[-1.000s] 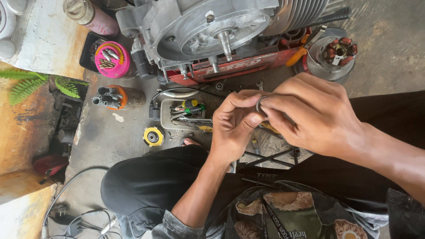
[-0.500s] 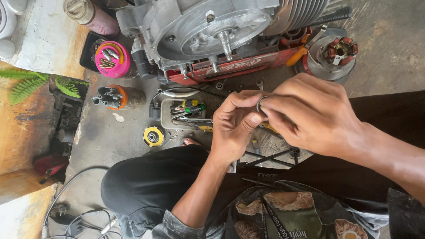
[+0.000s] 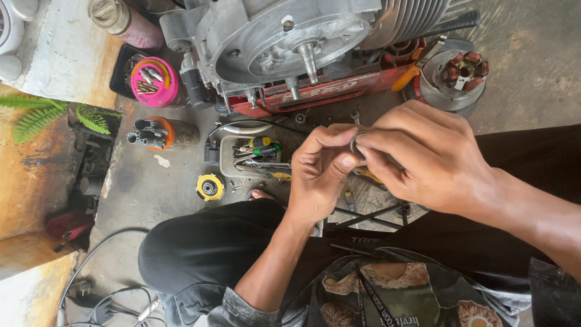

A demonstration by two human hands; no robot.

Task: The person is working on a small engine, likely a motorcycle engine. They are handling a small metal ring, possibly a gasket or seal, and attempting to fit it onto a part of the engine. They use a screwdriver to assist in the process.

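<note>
Both hands meet above the person's lap — left hand (image 3: 318,175) and right hand (image 3: 423,157) pinch one small dark ring (image 3: 357,142) between their fingertips, mostly hidden by the fingers. Just beyond them on the concrete floor (image 3: 526,66) sits a grey engine (image 3: 290,36) on a red stand (image 3: 315,97), with a small tray of screwdrivers (image 3: 251,156) near the left hand. Further left — a yellow disc (image 3: 210,187), a pink tub of bits (image 3: 154,82) and a spray can (image 3: 124,23); a copper-wound coil plate (image 3: 457,72) lies right of the engine.
</note>
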